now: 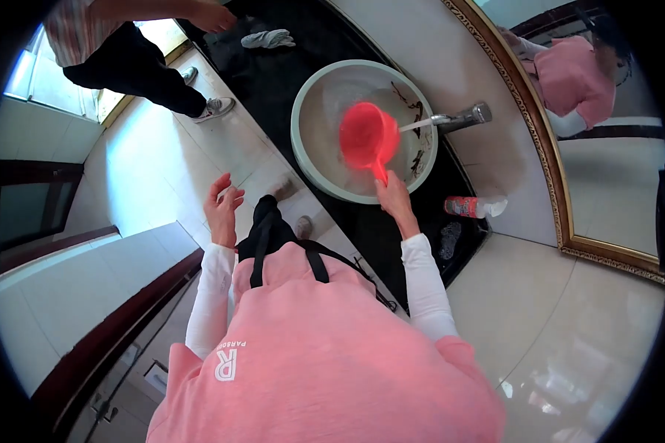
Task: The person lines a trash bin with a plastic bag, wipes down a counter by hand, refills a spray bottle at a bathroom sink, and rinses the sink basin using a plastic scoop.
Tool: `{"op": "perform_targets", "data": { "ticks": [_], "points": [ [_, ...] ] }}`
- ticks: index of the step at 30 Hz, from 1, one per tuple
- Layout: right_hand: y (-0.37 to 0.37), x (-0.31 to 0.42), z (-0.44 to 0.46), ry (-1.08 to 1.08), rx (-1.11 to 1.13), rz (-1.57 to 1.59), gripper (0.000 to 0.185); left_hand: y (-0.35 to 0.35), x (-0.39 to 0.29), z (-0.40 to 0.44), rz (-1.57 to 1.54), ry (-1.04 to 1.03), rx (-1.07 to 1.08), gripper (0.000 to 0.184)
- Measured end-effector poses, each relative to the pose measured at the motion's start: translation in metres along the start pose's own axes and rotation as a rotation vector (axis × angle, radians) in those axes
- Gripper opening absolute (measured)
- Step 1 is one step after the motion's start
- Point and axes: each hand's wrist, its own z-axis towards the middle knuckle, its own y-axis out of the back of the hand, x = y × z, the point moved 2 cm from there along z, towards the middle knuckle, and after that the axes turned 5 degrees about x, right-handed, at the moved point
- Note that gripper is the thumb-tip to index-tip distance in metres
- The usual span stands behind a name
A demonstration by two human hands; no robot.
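My right hand (396,199) is closed around the handle of a red water dipper (363,135), held over the round white basin (301,151). A stream of water runs from the metal faucet (462,118) toward the dipper's right rim. Dark streaks are painted or stuck on the basin's inner wall; I cannot tell which. Off to the left of the counter, my left hand (222,210) hangs in the air with its fingers apart and nothing in it.
The basin stands on a black counter (236,81) with a grey cloth (268,39) at its far end. A red-and-white bottle (474,207) lies by the wall under a gold-framed mirror (547,140). Another person (137,70) stands at the upper left.
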Motion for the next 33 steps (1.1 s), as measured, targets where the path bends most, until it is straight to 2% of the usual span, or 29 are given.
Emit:
{"op": "perform_targets", "data": {
  "ticks": [4, 6, 7, 9, 13, 15, 18, 20, 22, 23, 24, 26, 30, 32, 33],
  "points": [
    [0.014, -0.028, -0.002, -0.092, -0.016, 0.013, 0.031, 0.020, 0.014, -0.030, -0.028, 0.026, -0.088, 0.034],
    [0.012, -0.030, 0.024, 0.095, -0.236, -0.165, 0.030, 0.021, 0.013, -0.042, -0.024, 0.020, -0.106, 0.033],
    [0.011, -0.017, 0.025, 0.102, -0.229, -0.165, 0.030, 0.021, 0.013, -0.045, -0.019, 0.020, -0.086, 0.033],
    [0.011, 0.020, 0.024, 0.091, -0.090, 0.120, 0.030, 0.019, 0.010, -0.046, -0.016, 0.014, -0.050, 0.033],
    [-0.020, -0.008, 0.041, 0.197, -0.181, 0.053, 0.031, 0.017, -0.004, -0.042, 0.000, -0.014, 0.011, 0.032],
    [-0.012, -0.019, 0.018, 0.126, -0.053, 0.050, 0.030, 0.028, -0.005, -0.041, 0.005, -0.016, 0.018, 0.033],
    [-0.002, -0.035, 0.029, 0.021, -0.130, 0.044, 0.029, 0.043, -0.011, -0.037, 0.006, -0.019, 0.011, 0.033],
    [0.013, 0.004, 0.025, -0.010, -0.139, 0.014, 0.032, 0.055, -0.012, -0.034, 0.039, -0.036, 0.001, 0.034],
    [0.010, 0.037, 0.027, -0.066, -0.079, 0.219, 0.028, 0.061, -0.014, -0.031, 0.036, -0.034, 0.010, 0.034],
    [0.000, 0.049, 0.027, -0.026, -0.107, 0.333, 0.026, 0.065, -0.014, -0.031, 0.033, -0.032, 0.024, 0.034],
    [-0.008, 0.049, 0.029, -0.034, -0.107, 0.337, 0.026, 0.068, -0.014, -0.033, 0.039, -0.028, 0.029, 0.034],
    [-0.023, 0.045, 0.036, 0.002, -0.006, 0.317, 0.025, 0.072, -0.018, -0.033, 0.030, -0.019, 0.043, 0.034],
    [-0.018, 0.022, 0.027, -0.008, -0.011, 0.177, 0.029, 0.098, -0.009, -0.033, 0.014, -0.010, -0.003, 0.034],
    [-0.004, 0.031, 0.013, -0.025, -0.123, 0.059, 0.026, 0.111, -0.004, -0.035, 0.023, -0.005, -0.023, 0.036],
    [-0.012, 0.011, 0.033, 0.010, -0.215, -0.132, 0.028, 0.116, -0.002, -0.036, 0.022, 0.002, -0.032, 0.037]
  ]
}}
